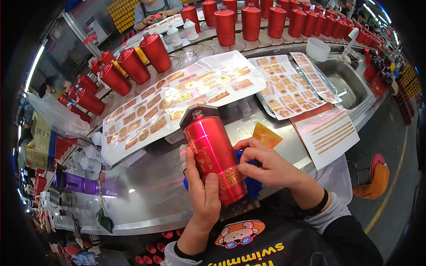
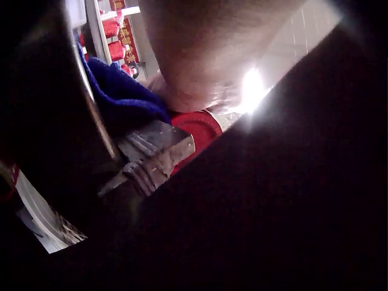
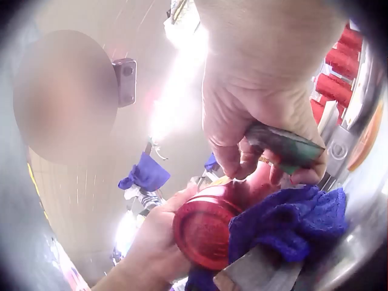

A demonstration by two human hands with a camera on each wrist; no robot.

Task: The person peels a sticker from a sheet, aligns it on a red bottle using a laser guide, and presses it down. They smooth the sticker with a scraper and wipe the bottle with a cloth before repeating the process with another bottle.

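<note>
A glossy red bottle [image 1: 213, 153] with gold decoration leans at a tilt over the bench edge, its neck pointing away. My left hand [image 1: 202, 190] grips it from the left, thumb on the front. At its lower right side, my right hand [image 1: 273, 164] has thumb and fingertips against a gold label [image 1: 230, 175]. The right wrist view shows a dark green flat piece [image 3: 285, 147] held in the curled fingers of that hand. The bottle's round base [image 3: 206, 230] faces this camera. A blue cloth [image 3: 288, 221] lies under the bottle on a metal support [image 3: 260, 273].
Sheets of gold stickers [image 1: 177, 97] cover the back of the steel bench [image 1: 146, 190], with more sticker sheets [image 1: 288, 88] at right. An orange film piece [image 1: 267, 135] lies near the right hand. Beyond stand rows of red bottles [image 1: 224, 26]. A sink [image 1: 348, 86] is far right; another person [image 1: 155, 11] sits opposite.
</note>
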